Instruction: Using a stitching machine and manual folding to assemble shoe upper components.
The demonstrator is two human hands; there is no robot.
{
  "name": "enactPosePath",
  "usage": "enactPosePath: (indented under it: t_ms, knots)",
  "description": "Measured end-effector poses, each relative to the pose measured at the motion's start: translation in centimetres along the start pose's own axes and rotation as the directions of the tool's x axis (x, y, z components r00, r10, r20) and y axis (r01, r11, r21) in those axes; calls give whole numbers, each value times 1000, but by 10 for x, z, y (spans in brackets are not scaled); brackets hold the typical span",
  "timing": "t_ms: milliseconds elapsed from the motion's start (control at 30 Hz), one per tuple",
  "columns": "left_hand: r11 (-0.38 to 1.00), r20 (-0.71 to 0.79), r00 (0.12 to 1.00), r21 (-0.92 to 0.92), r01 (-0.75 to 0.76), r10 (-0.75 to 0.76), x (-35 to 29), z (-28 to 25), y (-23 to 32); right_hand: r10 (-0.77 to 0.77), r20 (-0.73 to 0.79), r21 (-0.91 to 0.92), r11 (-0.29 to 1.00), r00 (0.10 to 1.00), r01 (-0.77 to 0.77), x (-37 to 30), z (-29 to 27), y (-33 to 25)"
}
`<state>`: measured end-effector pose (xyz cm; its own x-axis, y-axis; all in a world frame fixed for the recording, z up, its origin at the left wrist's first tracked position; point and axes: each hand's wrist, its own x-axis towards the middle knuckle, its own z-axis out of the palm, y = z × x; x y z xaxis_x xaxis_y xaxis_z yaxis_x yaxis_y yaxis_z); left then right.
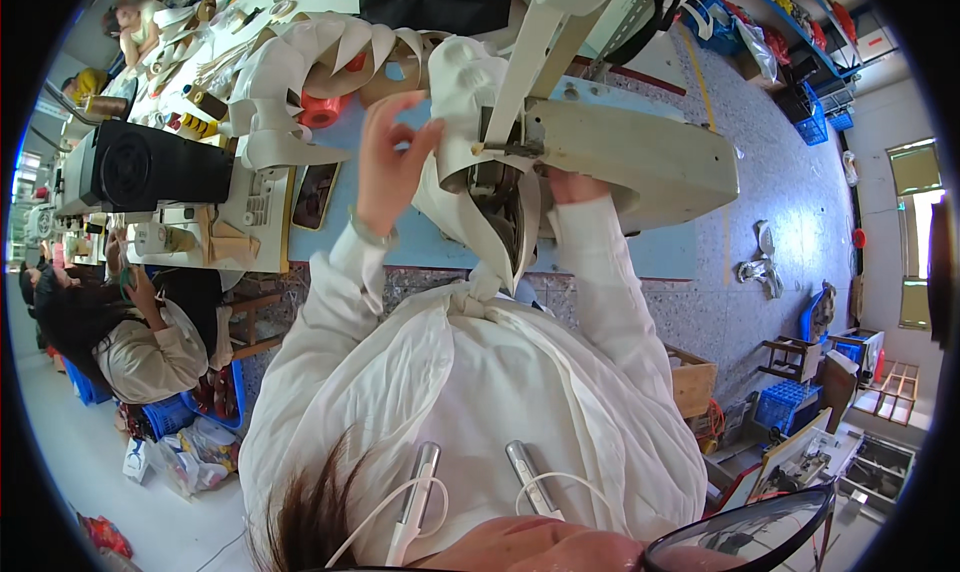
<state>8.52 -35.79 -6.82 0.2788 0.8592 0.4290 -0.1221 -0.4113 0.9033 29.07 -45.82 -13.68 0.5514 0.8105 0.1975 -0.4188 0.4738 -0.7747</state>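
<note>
In front of me stands a cream sewing machine (630, 152); white leather-like pieces (450, 207) drape around its working end and hang toward my lap. My left hand (390, 167) is raised just left of these pieces, fingers curved and apart, nothing visible in it. Its thumb side comes close to the white material; whether it touches is unclear. Tucked under the machine's head, at the right of the pieces, is my right hand (575, 186). The machine hides its fingers and anything they may hold.
Curved white pieces (270, 92) lie in a row on the left, around a red spool (322, 110). A phone (315, 196) rests on the blue tabletop (660, 250). Left stands a black machine housing (150, 167), with a seated co-worker (150, 357) nearby. A wooden box (690, 380) sits low right.
</note>
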Motion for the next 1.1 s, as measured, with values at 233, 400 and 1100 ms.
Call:
enactPosePath:
  t_ms: [233, 400, 1100]
  knots:
    - [943, 670, 726, 121, -309, 152, -91, -11, 13, -45, 630, -743, 254, 775, 619, -82, 30, -63]
    - [917, 605, 736, 25, -398, 303, -89, -10, 1, -80, 666, -679, 346, 742, 647, -78, 18, -59]
    - [949, 409, 880, -95, 302, -239, -21, -13, 13, 230, -66, -136, 962, 971, -237, -38, 45, -46]
